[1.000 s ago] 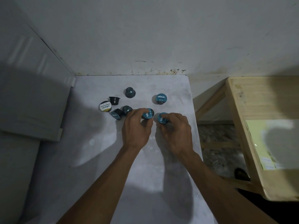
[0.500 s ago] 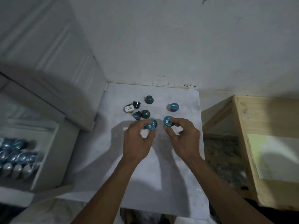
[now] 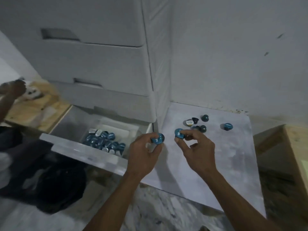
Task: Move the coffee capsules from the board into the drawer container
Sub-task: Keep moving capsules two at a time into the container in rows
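1. Head view: two blue coffee capsules are in hand. The left hand (image 3: 143,157) pinches one capsule (image 3: 158,138) between thumb and fingertips at the board's left edge; the right hand (image 3: 196,150) pinches a second capsule (image 3: 178,133) over the board (image 3: 225,164).
2. Change: half a second ago both capsules were just clear of the board surface at its centre. Both hands have since carried them toward 9 o'clock — the transfer leg appears to be under way, with release not yet done.
3. Remaining stock: six loose capsules (image 3: 204,128) lie on the board at 12 to 1 o'clock of the right hand, one of them (image 3: 227,126) set apart at 2 o'clock.
4. Destination: the open drawer container (image 3: 116,130) lies at 9 o'clock of the left hand and already holds a pile of blue capsules (image 3: 103,140).
5. Markings: white lettering shows on both held lids — blurred, not legible. One board capsule (image 3: 189,122) carries a white-and-yellow lid label, also unreadable.
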